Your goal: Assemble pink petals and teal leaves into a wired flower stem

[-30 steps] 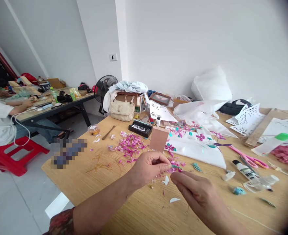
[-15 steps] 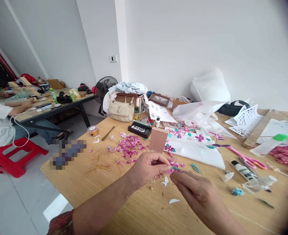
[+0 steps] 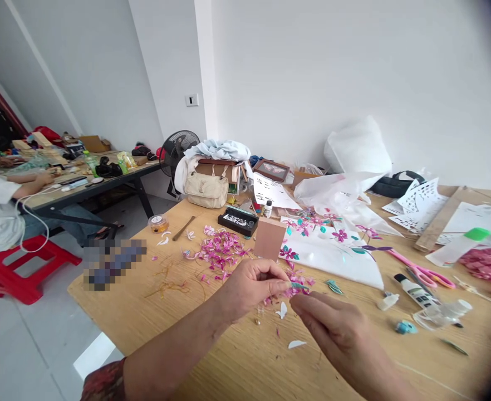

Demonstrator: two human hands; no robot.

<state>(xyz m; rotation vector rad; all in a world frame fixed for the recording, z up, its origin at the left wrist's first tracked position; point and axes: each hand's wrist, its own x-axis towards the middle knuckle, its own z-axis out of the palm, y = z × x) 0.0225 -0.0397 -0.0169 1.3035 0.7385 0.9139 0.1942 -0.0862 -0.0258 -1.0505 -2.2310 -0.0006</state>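
My left hand (image 3: 256, 287) pinches a small teal leaf (image 3: 299, 286) between thumb and fingertips, with the leaf pointing to the right. Just below its tip, my right hand (image 3: 337, 323) is closed, thumb and fingers pressed together; what they hold, if anything, is hidden. Behind my left hand lies a loose heap of pink petals (image 3: 222, 248). White paper cutouts (image 3: 296, 344) are scattered on the wooden table below the hands. Another teal leaf (image 3: 334, 287) rests just beyond my right hand.
Behind the petals stand a brown block (image 3: 269, 238) and a black box (image 3: 237, 221). Flower sprays lie on a white sheet (image 3: 333, 259). To the right are pink scissors (image 3: 427, 275), a bottle (image 3: 415, 291) and clear containers. A co-worker (image 3: 3, 206) sits at another table, left.
The teal leaf has turned slightly between my left fingertips. Both hands stay in nearly the same place.
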